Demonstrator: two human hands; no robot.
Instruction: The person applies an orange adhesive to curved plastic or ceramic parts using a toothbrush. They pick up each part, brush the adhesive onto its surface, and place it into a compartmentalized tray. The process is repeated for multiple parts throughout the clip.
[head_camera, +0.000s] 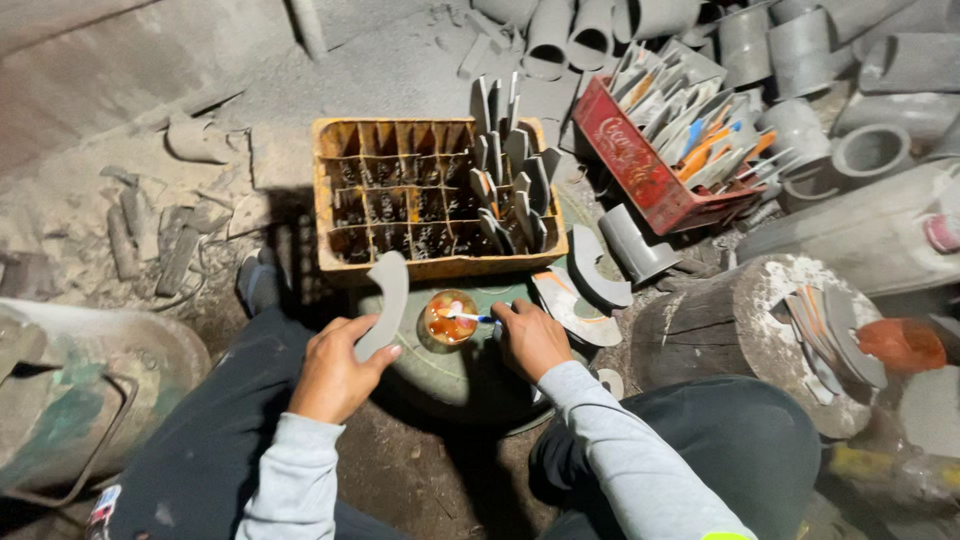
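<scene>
Big metal drum (70, 390): lying on the near left, beside the person's leg, out of the way.
Left hand (335, 375): holding up a curved grey pipe piece (385, 300). The fingers are curling around its lower end and the thumb is pressing on it, so the long part is sticking up free.
Yellow crate (435, 195): sitting just behind the hands, a little farther away. Its small boxes are keeping more grey pieces standing up on the right side. The left boxes look empty.
Small cup (451, 316): sitting between the two hands on a round green lid (450, 365), with orange glue-like stuff inside, close for dipping.
Right hand (527, 338): pinching a thin blue and white brush (470, 316). The fingers are pressing together on the handle and the tip is resting in the cup.
Cut pieces (580, 300): lying flat just right of that hand.
Red crate (655, 150): sitting far right, full of pieces, some showing orange.
Wood stump (740, 330): standing on the near right, holding a stack of flat pieces (835, 335).
</scene>
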